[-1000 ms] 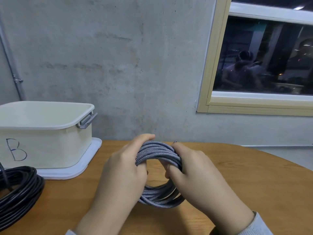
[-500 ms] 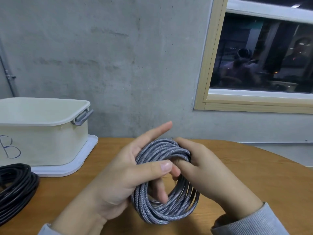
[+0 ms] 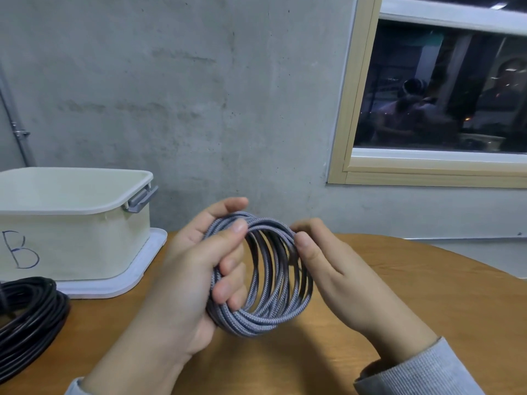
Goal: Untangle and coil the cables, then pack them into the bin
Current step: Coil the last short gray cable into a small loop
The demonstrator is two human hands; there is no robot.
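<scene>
Braided grey cable coil (image 3: pixel 265 283) held upright above table (image 3: pixel 399 295) between both hands. Left hand (image 3: pixel 182 283) curls round its left side (fingers through loop); right hand (image 3: pixel 339 269) pinches upper right strands. Bin (image 3: pixel 79 232) well left of left hand.

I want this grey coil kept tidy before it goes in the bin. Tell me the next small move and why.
Probably press the fanned loops back together. The left hand grips one side of the grey braided cable, the right hand pinches the far loops, and the turns are spread apart. Bunched tight, it should carry more easily to the bin at the left.
</scene>
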